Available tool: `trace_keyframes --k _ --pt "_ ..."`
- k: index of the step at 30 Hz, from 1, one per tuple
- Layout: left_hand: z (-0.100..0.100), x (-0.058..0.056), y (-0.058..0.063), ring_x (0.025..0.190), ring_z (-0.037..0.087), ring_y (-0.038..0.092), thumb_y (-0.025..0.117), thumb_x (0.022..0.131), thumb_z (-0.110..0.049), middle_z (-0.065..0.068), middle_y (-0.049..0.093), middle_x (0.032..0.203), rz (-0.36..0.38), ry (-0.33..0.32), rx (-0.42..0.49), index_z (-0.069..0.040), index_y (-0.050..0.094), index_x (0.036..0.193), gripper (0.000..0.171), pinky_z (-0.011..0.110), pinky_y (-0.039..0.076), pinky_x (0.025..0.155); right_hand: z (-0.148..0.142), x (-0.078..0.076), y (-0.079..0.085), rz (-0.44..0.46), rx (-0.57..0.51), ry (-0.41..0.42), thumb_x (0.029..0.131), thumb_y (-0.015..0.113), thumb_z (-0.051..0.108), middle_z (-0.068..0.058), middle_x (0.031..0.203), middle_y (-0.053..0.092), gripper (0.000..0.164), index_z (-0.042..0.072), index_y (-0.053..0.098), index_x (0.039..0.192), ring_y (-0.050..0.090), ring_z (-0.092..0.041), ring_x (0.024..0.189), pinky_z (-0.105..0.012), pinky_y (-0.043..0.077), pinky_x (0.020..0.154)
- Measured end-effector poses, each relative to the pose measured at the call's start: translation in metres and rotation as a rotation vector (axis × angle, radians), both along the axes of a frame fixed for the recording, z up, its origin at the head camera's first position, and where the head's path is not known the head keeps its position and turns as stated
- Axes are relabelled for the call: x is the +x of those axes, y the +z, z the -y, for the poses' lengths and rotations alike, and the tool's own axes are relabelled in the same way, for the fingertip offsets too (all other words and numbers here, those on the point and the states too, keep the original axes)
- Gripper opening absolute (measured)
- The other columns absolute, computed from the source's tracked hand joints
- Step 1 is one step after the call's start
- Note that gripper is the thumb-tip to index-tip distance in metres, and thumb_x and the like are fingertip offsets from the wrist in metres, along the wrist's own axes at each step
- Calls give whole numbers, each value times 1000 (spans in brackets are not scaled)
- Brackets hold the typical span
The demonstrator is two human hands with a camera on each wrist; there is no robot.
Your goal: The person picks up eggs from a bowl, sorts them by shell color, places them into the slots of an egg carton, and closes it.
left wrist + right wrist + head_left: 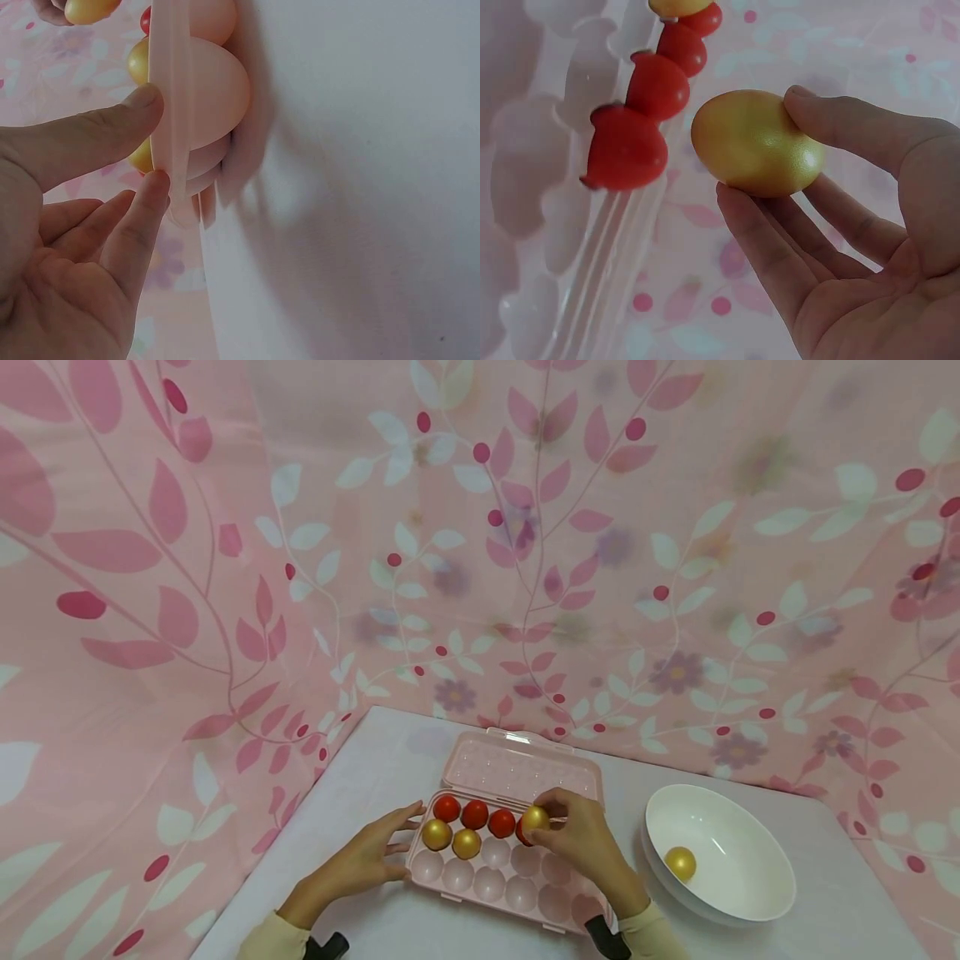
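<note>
My right hand [581,835] pinches a gold egg [754,142] between thumb and fingertips, above the pink egg carton [540,922]. In the head view the held egg overlaps a red egg at the end of the back row. That row has several red eggs [474,814]; two gold eggs [437,834] sit in front of them at the left. My left hand [367,856] rests at the carton's left end. Seen from the left wrist, its thumb and a fingertip touch the carton's rim [171,112], fingers fairly straight.
A white bowl [750,843] with one gold egg [680,863] in it stands right of the carton. The carton's lid [517,768] lies opened toward the back. A flowered pink curtain [540,568] rises behind the white tabletop [375,760].
</note>
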State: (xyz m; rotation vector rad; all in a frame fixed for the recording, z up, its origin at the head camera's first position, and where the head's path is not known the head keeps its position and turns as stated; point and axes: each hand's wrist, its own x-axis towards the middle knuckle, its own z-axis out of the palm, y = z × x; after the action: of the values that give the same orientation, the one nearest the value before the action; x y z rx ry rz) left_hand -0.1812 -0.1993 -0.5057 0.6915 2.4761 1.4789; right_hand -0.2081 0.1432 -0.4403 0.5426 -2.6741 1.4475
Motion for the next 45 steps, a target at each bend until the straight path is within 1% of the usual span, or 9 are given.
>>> trace_keyframes --k 3,6,10,14,19,24,28,35,45 --pt "1 0 -1 132 37 44 80 75 4 16 34 153 -3 1 1 -11 23 155 100 37 50 96 8 0 -4 0 -3 35 73 84 8 -4 94 69 30 7 69 98 68 -19 85 -34 60 76" --pt "2 0 -2 132 37 44 80 75 4 16 35 152 -11 -5 2 -12 23 155 100 38 50 96 15 -1 -8 0 24 62 74 84 10 -4 94 68 29 7 69 98 66 -19 83 -35 60 77" --pt "1 0 -1 131 38 44 80 75 5 18 35 152 -26 -18 5 -11 23 155 99 39 49 96 23 -1 -17 2 60 81 75 84 12 -1 94 68 28 10 69 98 63 -16 82 -30 59 77" --pt "1 -1 -1 131 39 44 79 75 6 19 35 152 -31 -23 9 -9 23 155 99 40 49 97 32 0 -26 26 78 77 75 84 13 1 94 67 29 12 69 100 62 -15 81 -27 58 76" --pt "1 -1 -1 132 37 44 79 75 5 17 35 152 -23 -14 10 -11 23 155 99 38 49 97 42 -1 -35 60 125 61 74 86 18 6 92 64 31 16 69 99 58 -16 82 -26 56 76" --pt "2 0 -1 132 38 44 80 76 4 17 34 152 -18 -16 11 -12 22 155 99 38 49 97 46 -1 -41 61 125 71 73 87 19 5 90 63 31 15 68 97 57 -17 82 -28 55 76" --pt "1 -1 -1 132 38 44 79 76 5 17 34 152 -13 -14 14 -12 23 155 99 38 49 97 46 -1 -44 44 143 67 73 87 19 5 91 62 32 15 67 97 56 -15 82 -25 54 74" --pt "1 -1 -2 131 41 43 78 73 12 20 34 152 -25 -17 29 -8 24 155 100 42 49 96 47 -2 -47 -23 148 92 72 86 13 1 91 64 29 9 68 94 57 -15 79 -24 55 70" --pt "0 1 1 132 41 43 78 73 10 21 34 151 -23 -18 28 -7 24 154 100 41 49 96 49 -1 -50 -45 197 88 70 87 12 2 89 62 33 9 67 96 56 -12 79 -23 53 69"
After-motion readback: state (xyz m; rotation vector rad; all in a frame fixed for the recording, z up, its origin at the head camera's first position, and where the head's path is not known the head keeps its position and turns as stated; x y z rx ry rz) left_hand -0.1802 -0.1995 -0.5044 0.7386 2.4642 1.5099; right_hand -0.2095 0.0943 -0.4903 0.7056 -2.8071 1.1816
